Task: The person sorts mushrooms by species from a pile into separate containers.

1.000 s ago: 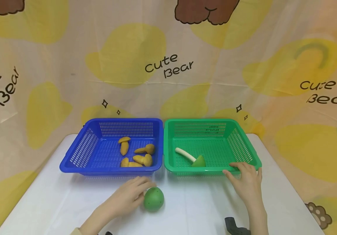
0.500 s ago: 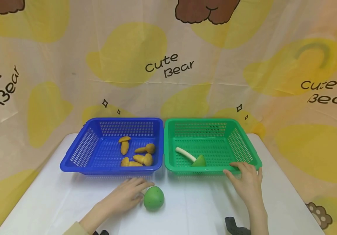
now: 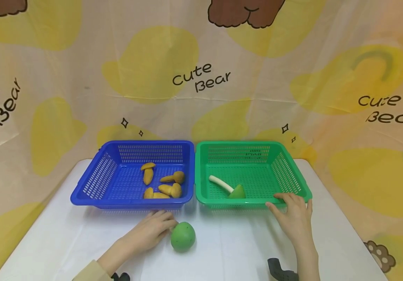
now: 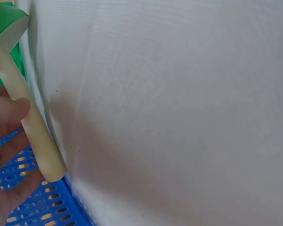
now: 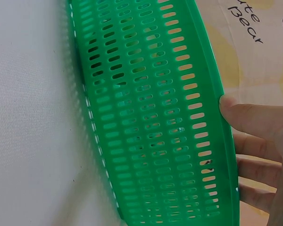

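Observation:
A toy mushroom with a green cap (image 3: 183,236) and a pale stem (image 4: 29,117) is pinched by my left hand (image 3: 153,228), thumb and fingers around the stem in the left wrist view. The head view shows its cap toward me, in front of the baskets, with the stem mostly hidden behind it. My right hand (image 3: 294,216) grips the front rim of the green basket (image 5: 146,117) near its right corner, thumb on the rim and fingers over the inner side. Inside that basket lies another green-capped mushroom (image 3: 237,191) with a long white stem.
Left of the green basket stands a blue basket (image 3: 131,202) holding several yellow-brown toy mushrooms (image 3: 148,173). Both are on a white-covered table (image 3: 229,238) before a printed cloth backdrop (image 3: 201,113). A dark object (image 3: 280,271) lies close to the right forearm.
My left fingers have shifted slightly along the stem, curling in closer behind the green cap, which stays nearly in place. The right hand still holds the basket rim.

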### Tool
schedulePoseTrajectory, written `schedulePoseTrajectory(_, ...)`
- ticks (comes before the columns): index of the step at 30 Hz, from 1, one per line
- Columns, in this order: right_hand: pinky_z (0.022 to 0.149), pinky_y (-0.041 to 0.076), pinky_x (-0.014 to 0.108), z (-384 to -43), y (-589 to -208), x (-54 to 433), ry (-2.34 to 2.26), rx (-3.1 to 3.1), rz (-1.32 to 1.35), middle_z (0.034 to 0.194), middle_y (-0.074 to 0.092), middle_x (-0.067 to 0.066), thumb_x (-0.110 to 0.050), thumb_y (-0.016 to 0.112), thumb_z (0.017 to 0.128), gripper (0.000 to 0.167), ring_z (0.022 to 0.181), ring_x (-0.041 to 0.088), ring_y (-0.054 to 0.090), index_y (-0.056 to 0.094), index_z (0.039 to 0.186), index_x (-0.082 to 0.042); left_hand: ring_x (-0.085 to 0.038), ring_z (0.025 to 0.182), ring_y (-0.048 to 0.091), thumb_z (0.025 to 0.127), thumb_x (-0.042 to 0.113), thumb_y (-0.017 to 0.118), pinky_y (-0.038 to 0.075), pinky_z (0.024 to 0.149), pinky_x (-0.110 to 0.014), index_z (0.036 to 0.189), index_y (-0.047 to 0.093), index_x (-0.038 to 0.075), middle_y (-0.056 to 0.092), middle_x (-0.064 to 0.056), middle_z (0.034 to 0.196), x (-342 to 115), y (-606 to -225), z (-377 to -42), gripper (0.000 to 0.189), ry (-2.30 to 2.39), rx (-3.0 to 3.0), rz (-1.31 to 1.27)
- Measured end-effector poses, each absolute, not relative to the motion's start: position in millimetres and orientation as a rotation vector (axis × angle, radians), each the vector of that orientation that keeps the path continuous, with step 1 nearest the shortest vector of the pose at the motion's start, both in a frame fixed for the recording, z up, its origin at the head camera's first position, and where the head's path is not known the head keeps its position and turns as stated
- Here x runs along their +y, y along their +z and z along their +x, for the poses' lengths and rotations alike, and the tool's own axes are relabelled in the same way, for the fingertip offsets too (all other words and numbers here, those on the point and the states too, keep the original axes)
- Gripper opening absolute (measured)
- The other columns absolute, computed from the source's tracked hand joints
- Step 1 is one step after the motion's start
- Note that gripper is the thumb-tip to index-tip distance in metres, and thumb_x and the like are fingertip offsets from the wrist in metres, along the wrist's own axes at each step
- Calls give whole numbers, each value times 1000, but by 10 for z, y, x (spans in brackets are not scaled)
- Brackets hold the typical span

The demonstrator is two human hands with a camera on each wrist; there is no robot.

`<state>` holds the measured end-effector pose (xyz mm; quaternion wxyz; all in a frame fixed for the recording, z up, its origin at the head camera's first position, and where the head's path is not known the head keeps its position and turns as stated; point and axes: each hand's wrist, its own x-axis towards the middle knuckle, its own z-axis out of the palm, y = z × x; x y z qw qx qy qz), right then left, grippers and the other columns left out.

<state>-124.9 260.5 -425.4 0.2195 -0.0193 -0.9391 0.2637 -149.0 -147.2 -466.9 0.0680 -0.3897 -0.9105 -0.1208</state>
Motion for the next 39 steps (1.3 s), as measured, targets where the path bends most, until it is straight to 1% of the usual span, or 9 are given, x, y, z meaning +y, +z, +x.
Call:
schedulePoseTrajectory(4,108,5,76,-1245,-4249,2601,730,-2600,-55,113,64,21,-28,75,82,34,116,43,46,67,107,-6,-6,96,55,85,14,67,50,84,-38,103,67,30,58,16,96,-1474,-4680,-1503,24,-348,-2723,-1184)
schedulePoseTrajectory(9,108,6,77,-1247,-4240,2595,722,-2595,-53,113,64,22,-28,75,82,35,116,44,46,67,107,-5,-5,95,54,85,16,69,50,83,-36,104,68,30,58,17,95,-1466,-4684,-1503,24,-316,-2667,-1206)
schedulePoseTrajectory(13,108,6,77,-1249,-4237,2595,717,-2593,-50,113,64,23,-27,75,82,35,116,44,46,67,107,-5,-6,95,54,82,17,71,49,81,-34,103,68,30,59,16,96,-1446,-4679,-1497,25,-270,-2584,-1236)
schedulePoseTrajectory(21,107,7,77,-1248,-4239,2596,716,-2593,-48,113,64,22,-28,75,82,35,117,44,46,67,107,-5,-8,94,55,80,19,72,46,79,-31,103,68,31,61,15,96,-1366,-4637,-1466,26,-212,-2477,-1259)
schedulePoseTrajectory(27,107,7,77,-1244,-4237,2594,714,-2593,-46,113,64,22,-28,75,82,35,116,44,46,67,107,-5,-7,91,51,80,20,71,42,76,-28,104,67,30,58,15,92,-1276,-4568,-1437,26,-181,-2433,-1239)
schedulePoseTrajectory(34,107,7,77,-1255,-4248,2599,714,-2588,-45,111,65,20,-28,76,81,34,116,43,46,67,106,-6,-7,89,51,79,20,73,43,74,-26,104,67,30,60,14,92,-1177,-4454,-1404,28,-158,-2406,-1237)
schedulePoseTrajectory(39,107,7,77,-1258,-4251,2600,718,-2583,-44,111,65,20,-27,76,81,34,116,43,46,67,106,-6,-7,85,48,78,19,73,39,71,-23,104,65,30,59,14,91,-1105,-4394,-1402,29,-128,-2368,-1272)
